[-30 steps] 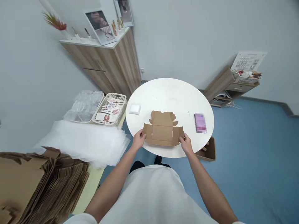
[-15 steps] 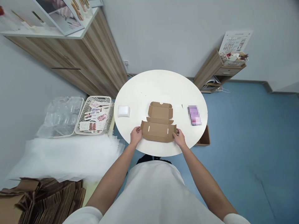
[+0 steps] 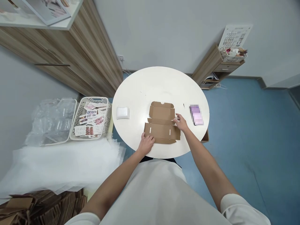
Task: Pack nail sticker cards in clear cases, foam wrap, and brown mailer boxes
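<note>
A flat brown cardboard box blank (image 3: 161,122) lies unfolded on the round white table (image 3: 159,84), near its front edge. My left hand (image 3: 147,144) rests on the blank's near left corner, fingers curled against the cardboard. My right hand (image 3: 180,122) reaches to the blank's right side at the fold between its two panels, fingers pinched on the side flap. A small white pad (image 3: 123,112) lies on the table left of the blank. A purple packet (image 3: 196,114) lies to the right.
A white basket (image 3: 92,122) of printed cards and a clear tray (image 3: 51,120) stand to the left, on a side table covered with white foam sheets (image 3: 61,162). Stacked cardboard blanks (image 3: 39,207) lie bottom left. A wooden cabinet (image 3: 77,56) and a low shelf (image 3: 215,68) stand behind.
My right hand moved from the blank's near right corner up to its right side flap. My left hand slid inward along the near edge. The view tilted slightly.
</note>
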`<action>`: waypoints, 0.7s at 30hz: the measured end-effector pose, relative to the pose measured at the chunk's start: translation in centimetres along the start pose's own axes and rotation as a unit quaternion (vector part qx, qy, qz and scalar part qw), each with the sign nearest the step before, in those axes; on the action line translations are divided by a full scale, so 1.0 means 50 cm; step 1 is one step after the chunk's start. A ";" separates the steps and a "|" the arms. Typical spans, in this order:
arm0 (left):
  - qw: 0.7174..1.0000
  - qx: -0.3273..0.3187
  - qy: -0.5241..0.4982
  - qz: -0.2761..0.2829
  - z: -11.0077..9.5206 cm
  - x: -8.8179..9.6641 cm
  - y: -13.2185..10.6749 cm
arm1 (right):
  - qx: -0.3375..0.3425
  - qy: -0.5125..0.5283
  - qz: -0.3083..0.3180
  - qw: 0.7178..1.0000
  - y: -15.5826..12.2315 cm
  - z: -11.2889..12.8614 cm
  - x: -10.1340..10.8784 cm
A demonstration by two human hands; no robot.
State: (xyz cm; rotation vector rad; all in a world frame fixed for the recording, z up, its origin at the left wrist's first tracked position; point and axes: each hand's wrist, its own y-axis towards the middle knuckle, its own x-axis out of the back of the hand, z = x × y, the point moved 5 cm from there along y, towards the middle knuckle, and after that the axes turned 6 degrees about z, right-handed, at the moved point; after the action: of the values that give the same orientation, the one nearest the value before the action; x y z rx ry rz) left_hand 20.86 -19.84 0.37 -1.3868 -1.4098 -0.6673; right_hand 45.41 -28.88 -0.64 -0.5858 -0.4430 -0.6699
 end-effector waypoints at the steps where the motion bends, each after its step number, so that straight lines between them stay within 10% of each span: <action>1: 1.000 0.008 -0.010 0.003 0.003 -0.006 0.003 | 0.000 0.020 0.023 1.000 0.018 0.002 -0.005; 8: 0.994 0.056 -0.091 0.009 -0.001 -0.002 0.031 | -0.031 0.080 0.054 0.995 0.083 -0.004 -0.032; 21: 0.992 0.122 -0.003 0.043 -0.018 0.039 0.122 | 0.075 -0.169 0.133 0.974 0.025 0.042 -0.015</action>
State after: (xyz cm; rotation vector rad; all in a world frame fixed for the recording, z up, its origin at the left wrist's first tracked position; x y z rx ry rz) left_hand 27.22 -18.75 0.90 -1.2483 -1.3770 -0.4188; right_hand 45.33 -26.40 0.08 -0.6048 -0.7123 -0.2748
